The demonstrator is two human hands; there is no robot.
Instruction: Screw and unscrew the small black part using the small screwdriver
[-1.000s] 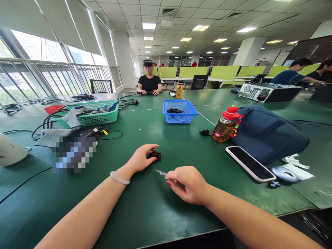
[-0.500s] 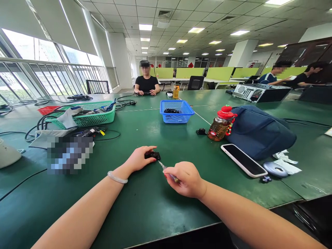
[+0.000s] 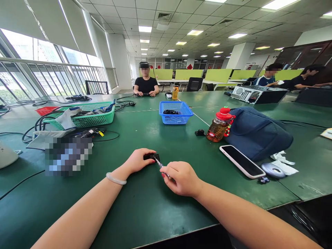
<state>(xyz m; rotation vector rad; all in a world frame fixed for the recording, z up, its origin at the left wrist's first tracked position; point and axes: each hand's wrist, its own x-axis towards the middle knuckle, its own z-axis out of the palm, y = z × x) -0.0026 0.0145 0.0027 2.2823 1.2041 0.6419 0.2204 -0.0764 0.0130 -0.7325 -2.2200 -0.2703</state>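
Observation:
On the green table (image 3: 145, 204) my left hand (image 3: 138, 160) is closed on a small black part (image 3: 150, 156), pressing it to the surface. My right hand (image 3: 181, 178) pinches a thin screwdriver (image 3: 158, 163) whose metal tip rests on that black part. A pale bangle sits on my left wrist. Most of the screwdriver's handle is hidden inside my right fist.
A blue basket (image 3: 175, 112) with dark parts stands further back. A green basket (image 3: 85, 116) with cables is at the left. A red-capped bottle (image 3: 220, 126), dark blue bag (image 3: 256, 133), white phone (image 3: 241, 160) and another small black part (image 3: 200, 132) lie at the right. People sit at the far tables.
My right hand moved left and forward, bringing the screwdriver tip from short of the black part onto it. My left hand stayed on the part.

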